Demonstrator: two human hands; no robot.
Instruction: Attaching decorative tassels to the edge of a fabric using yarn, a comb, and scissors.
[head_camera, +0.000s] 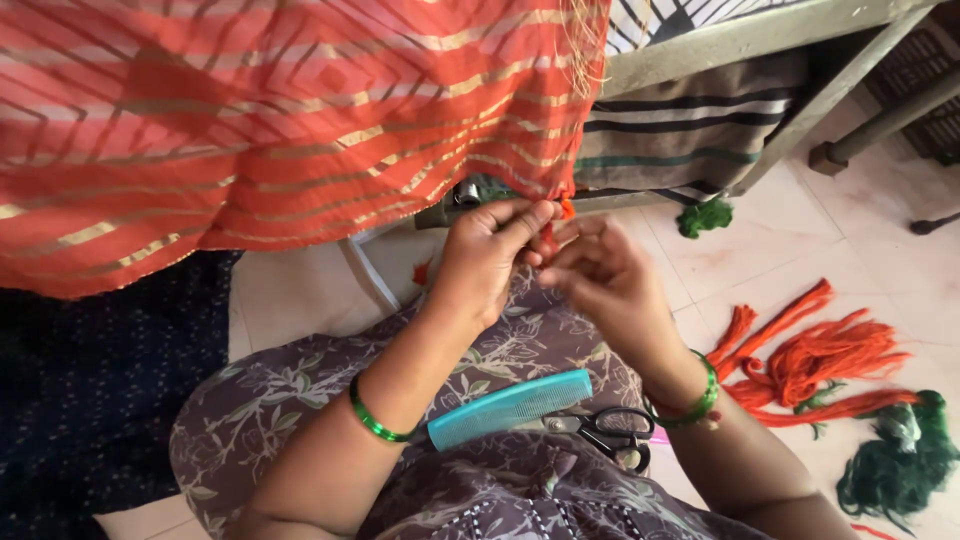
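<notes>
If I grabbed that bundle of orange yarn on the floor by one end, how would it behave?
The orange yarn bundle would probably flop and dangle, since its strands already sprawl loosely over the floor. It looks light for its bulk. Loose strands may separate or snag the green yarn that lies beside it.

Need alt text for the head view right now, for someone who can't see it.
Left hand and right hand pinch orange threads at the edge of an orange striped cloth. A teal comb and scissors lie on the lap; orange yarn and green yarn lie on the floor.
</notes>
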